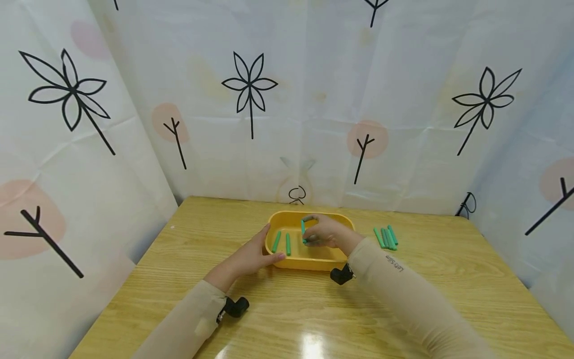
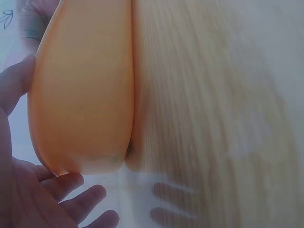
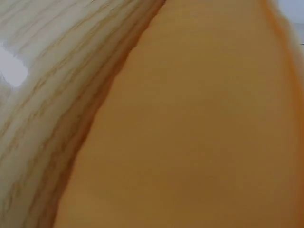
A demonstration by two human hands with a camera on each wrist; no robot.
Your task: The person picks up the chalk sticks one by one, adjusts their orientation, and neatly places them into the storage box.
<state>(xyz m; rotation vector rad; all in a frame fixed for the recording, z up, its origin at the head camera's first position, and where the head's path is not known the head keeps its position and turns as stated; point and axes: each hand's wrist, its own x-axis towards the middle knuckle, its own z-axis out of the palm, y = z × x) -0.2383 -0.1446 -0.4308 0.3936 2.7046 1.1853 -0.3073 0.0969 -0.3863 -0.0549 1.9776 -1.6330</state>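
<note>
A yellow plastic tray (image 1: 309, 264) sits on the wooden table. My left hand (image 1: 252, 257) holds its left end, thumb over the front rim and fingers along the end wall; the left wrist view shows this hand (image 2: 33, 190) against the tray's outer side (image 2: 88, 95). Two green sticks (image 1: 276, 242) lie side by side on the tray's floor at the left. Over the tray's middle, my right hand (image 1: 326, 232) pinches another green stick (image 1: 303, 229) between thumb and finger. Only the tray's outer wall (image 3: 190, 118) fills the right wrist view; the hand is out of it.
Several more green sticks (image 1: 387, 238) lie in a loose group on the table to the right of the tray. A printed white cloth (image 1: 287, 99) hangs behind the table and on both sides. The wooden tabletop (image 1: 287, 304) stretches in front of the tray.
</note>
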